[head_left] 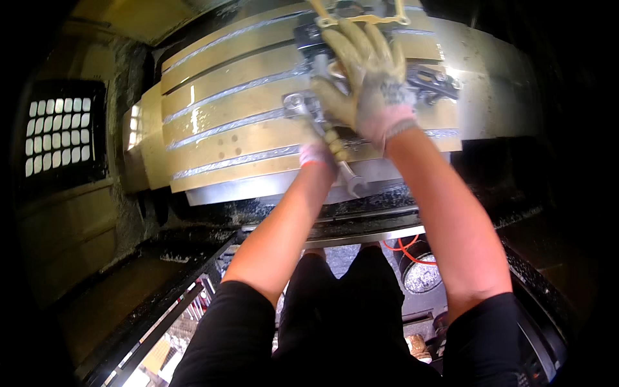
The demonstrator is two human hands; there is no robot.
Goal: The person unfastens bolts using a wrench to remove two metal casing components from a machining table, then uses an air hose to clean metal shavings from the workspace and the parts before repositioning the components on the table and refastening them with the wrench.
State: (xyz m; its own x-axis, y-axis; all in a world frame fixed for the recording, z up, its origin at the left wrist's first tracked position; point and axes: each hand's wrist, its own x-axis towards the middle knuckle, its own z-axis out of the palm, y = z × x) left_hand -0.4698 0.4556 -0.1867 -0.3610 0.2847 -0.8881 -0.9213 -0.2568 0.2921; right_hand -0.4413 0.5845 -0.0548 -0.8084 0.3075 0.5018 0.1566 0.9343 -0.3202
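A silver combination wrench (352, 178) is in my left hand (330, 143), the gloved fingers wrapped round its shaft. Its ring end lies to the upper left, over the slotted table, and its open jaw points toward me. My right hand (371, 84), in a pale, soiled work glove, has its fingers stretched out and apart over dark metal clamping parts (433, 84). Whether its palm presses on them cannot be seen. Just beyond those fingertips is a tan frame-shaped metal piece (393, 19). A dark block (309, 37) sits left of them, partly covered by the hand.
The machine table (225, 106) has long slots with shiny metal shavings. A grilled panel (59, 129) is in the left wall. A metal sill (367, 236) runs between me and the table. Below it are an orange hose (407, 248) and a round bucket (423, 277).
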